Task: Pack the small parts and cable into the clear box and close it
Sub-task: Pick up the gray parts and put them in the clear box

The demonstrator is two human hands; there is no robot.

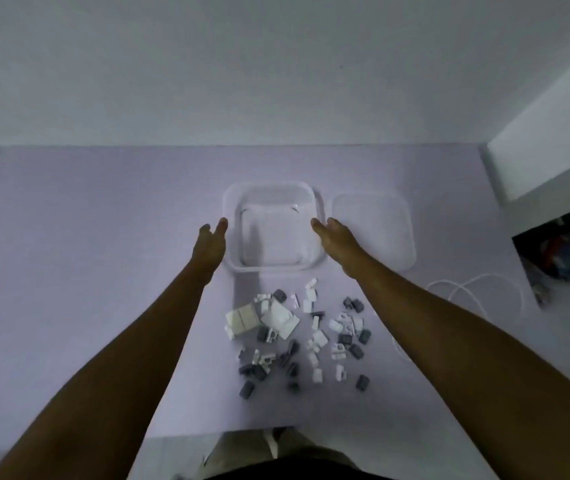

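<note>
So the pale counter (103,271) was mostly bare. The clear box (274,192) sat open around the middle, a bit toward the far edge, with its lid (373,230) lying flat just beside it on the right. My left hand (210,245) and right hand (337,240) were up against either side of the box, fingers loosely spread and holding nothing. The pile of small parts (297,337), grey and white bits, was scattered between the box and the near edge. The white cable (477,292) lay looped near the right edge.
</note>
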